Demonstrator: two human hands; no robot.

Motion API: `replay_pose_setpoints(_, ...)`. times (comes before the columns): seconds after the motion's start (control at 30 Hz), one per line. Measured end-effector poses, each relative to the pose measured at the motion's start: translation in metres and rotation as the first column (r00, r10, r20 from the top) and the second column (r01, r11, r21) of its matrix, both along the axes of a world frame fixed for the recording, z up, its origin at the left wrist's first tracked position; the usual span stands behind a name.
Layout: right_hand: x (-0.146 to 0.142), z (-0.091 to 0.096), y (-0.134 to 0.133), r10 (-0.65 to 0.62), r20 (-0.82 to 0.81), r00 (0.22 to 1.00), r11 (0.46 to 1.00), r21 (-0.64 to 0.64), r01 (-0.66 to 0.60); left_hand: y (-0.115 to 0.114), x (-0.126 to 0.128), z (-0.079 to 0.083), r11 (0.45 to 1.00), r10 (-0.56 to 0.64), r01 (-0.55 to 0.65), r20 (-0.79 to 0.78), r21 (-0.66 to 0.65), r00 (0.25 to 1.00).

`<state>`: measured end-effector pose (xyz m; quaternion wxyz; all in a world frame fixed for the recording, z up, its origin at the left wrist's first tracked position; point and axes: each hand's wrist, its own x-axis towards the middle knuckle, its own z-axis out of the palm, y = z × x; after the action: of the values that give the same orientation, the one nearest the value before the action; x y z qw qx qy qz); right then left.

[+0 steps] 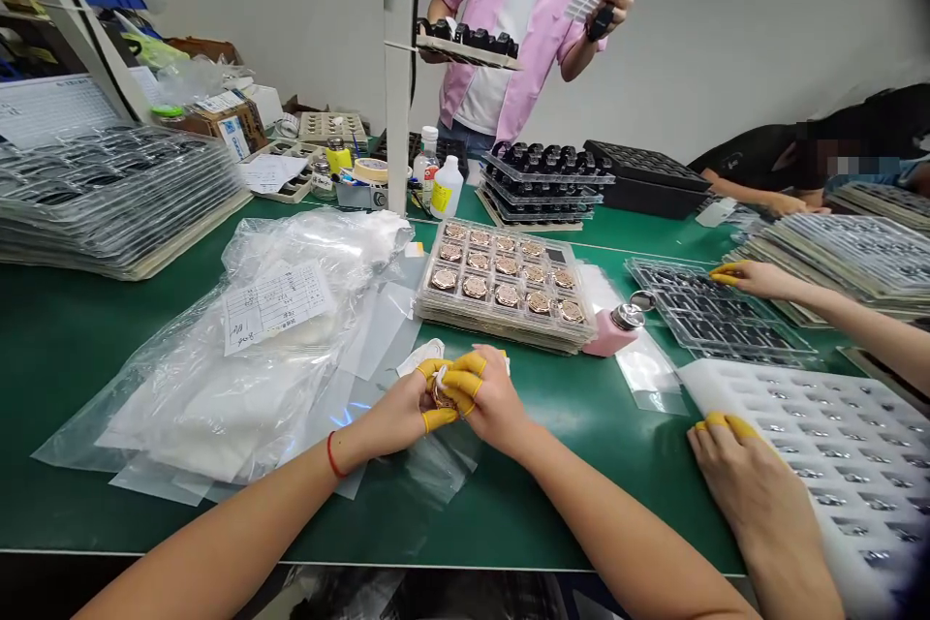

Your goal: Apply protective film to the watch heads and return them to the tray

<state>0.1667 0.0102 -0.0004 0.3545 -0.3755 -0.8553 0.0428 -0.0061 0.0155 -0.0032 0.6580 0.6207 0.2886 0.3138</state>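
Close to the table's front edge, my left hand (396, 415) is closed around a small round rose-gold watch case (442, 397), with yellow finger covers on its fingers. My right hand (495, 399), also in yellow finger covers, pinches a bit of white cloth (440, 375) against the case. The fingers hide most of the watch case. Just behind the hands lies a crumpled white piece of cloth or paper (419, 356). Beyond them stands a stack of trays (501, 329), the top one holding rows of similar rose-gold watch cases.
A pink pump bottle (611, 331) stands right of the tray stack. Plastic bags (218, 407) with a paper slip lie left. At right, a co-worker's hands (756, 475) touch a white foam tray (727, 387) and a clear tray (727, 310). A post (397, 116) rises ahead; a person stands behind.
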Motion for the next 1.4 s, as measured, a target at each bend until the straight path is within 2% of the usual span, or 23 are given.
replay_pose_setpoints(0.1,0.001,-0.001,0.001,-0.031,-0.030,0.999,0.999,-0.045,0.030,0.001,-0.001,-0.001,0.996,0.032,-0.032,0.004,-0.078,0.999)
replay_pose_setpoints(0.23,-0.004,0.000,-0.005,0.069,0.043,0.997,0.996,-0.060,-0.067,0.002,-0.001,-0.001,0.999,0.011,-0.008,-0.062,0.052,0.998)
replay_pose_setpoints(0.3,-0.004,-0.002,-0.001,-0.001,0.005,1.000,0.997,-0.083,0.002,0.002,0.000,-0.001,0.999,0.012,-0.009,-0.067,0.036,0.998)
replay_pose_setpoints(0.4,0.007,-0.003,0.009,-0.197,-0.141,0.970,0.965,-0.201,0.167,0.001,0.000,-0.002,0.994,0.092,-0.094,-0.028,-0.057,0.995)
replay_pose_setpoints(0.47,0.016,0.000,0.014,-0.319,-0.192,0.928,0.913,-0.326,0.246,0.001,-0.001,-0.001,0.987,0.147,-0.147,-0.003,-0.066,0.989)
replay_pose_setpoints(0.53,0.020,0.005,0.014,-0.374,-0.173,0.911,0.849,-0.459,0.261,0.001,-0.003,-0.001,0.985,0.166,-0.165,0.023,-0.044,0.986)
replay_pose_setpoints(0.6,0.020,0.011,0.011,-0.340,-0.133,0.931,0.773,-0.603,0.197,0.001,-0.005,-0.001,0.987,0.161,-0.161,0.047,-0.007,0.986)
replay_pose_setpoints(0.7,0.015,0.017,0.006,-0.253,-0.165,0.953,0.604,-0.797,0.022,0.001,-0.007,-0.003,0.992,0.120,-0.122,0.069,0.027,0.990)
replay_pose_setpoints(0.77,0.011,0.018,0.004,-0.242,-0.216,0.946,0.513,-0.856,-0.065,0.000,-0.007,-0.003,0.994,0.094,-0.097,0.062,0.054,0.994)
replay_pose_setpoints(0.8,0.011,0.018,0.003,-0.240,-0.239,0.941,0.491,-0.866,-0.095,-0.001,-0.006,-0.002,0.994,0.082,-0.085,0.053,0.066,0.995)
replay_pose_setpoints(0.87,0.012,0.017,0.003,-0.230,-0.272,0.934,0.503,-0.855,-0.126,-0.001,-0.005,-0.001,0.995,0.063,-0.066,0.040,0.076,0.997)
replay_pose_setpoints(1.0,0.020,0.020,0.005,-0.287,-0.338,0.896,0.647,-0.758,-0.078,0.000,-0.003,-0.002,0.991,0.137,-0.136,0.046,-0.006,0.990)
replay_pose_setpoints(1.07,0.022,0.022,0.005,-0.327,-0.413,0.850,0.676,-0.731,-0.095,0.001,-0.002,-0.004,0.982,0.183,-0.181,0.029,-0.045,0.983)
replay_pose_setpoints(1.13,0.019,0.022,0.002,-0.345,-0.488,0.802,0.653,-0.738,-0.169,0.002,-0.002,-0.005,0.983,0.174,-0.174,0.003,-0.056,0.985)
replay_pose_setpoints(1.3,0.004,0.019,-0.006,-0.349,-0.570,0.744,0.490,-0.788,-0.374,0.000,0.000,-0.001,0.993,0.113,-0.114,-0.048,-0.010,0.992)
replay_pose_setpoints(1.4,0.001,0.019,-0.007,-0.354,-0.563,0.746,0.472,-0.797,-0.377,-0.003,0.000,0.001,0.995,0.101,-0.101,-0.064,0.002,0.993)
